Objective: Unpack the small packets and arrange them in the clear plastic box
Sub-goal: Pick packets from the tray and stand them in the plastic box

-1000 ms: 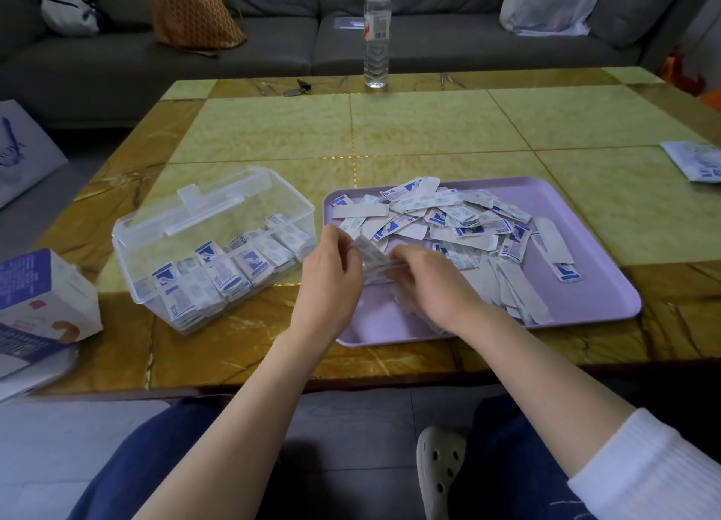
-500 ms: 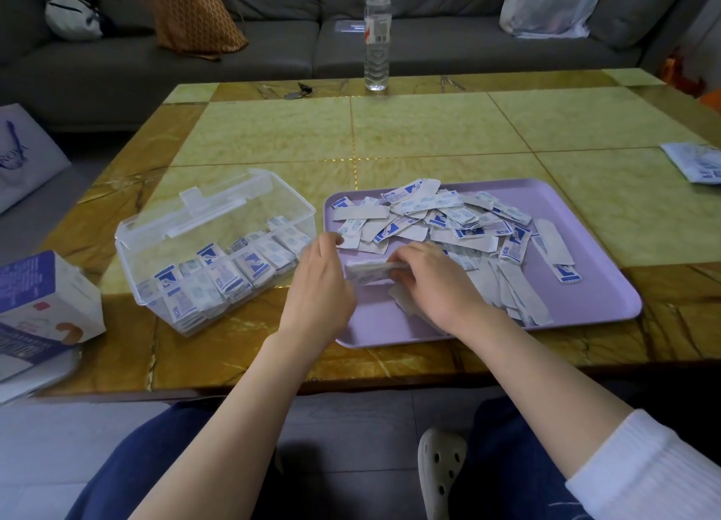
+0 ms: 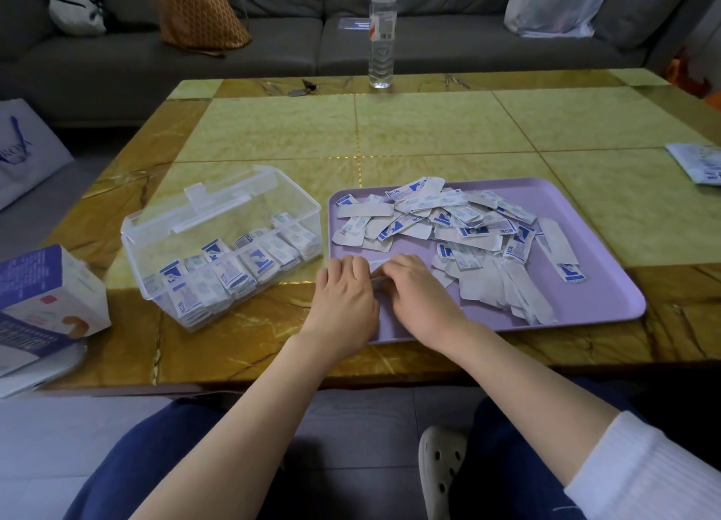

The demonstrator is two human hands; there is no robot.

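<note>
A loose heap of small white-and-blue packets (image 3: 460,223) lies on the lilac tray (image 3: 585,305). The clear plastic box (image 3: 164,238) stands left of the tray with its lid folded back, and rows of packets (image 3: 234,273) stand inside it. My left hand (image 3: 343,293) and my right hand (image 3: 417,289) meet over the tray's near left corner. Together they hold a small stack of packets (image 3: 377,266) between their fingertips, most of it hidden by the fingers.
A blue-and-white carton (image 3: 43,293) lies at the table's left edge. A water bottle (image 3: 382,31) stands at the far edge, keys (image 3: 302,88) beside it. A printed sachet (image 3: 698,164) lies at the right edge. A grey sofa with bags runs behind.
Both hands have drawn closer together and lower over the tray's near left corner, squaring the small stack of packets between them.
</note>
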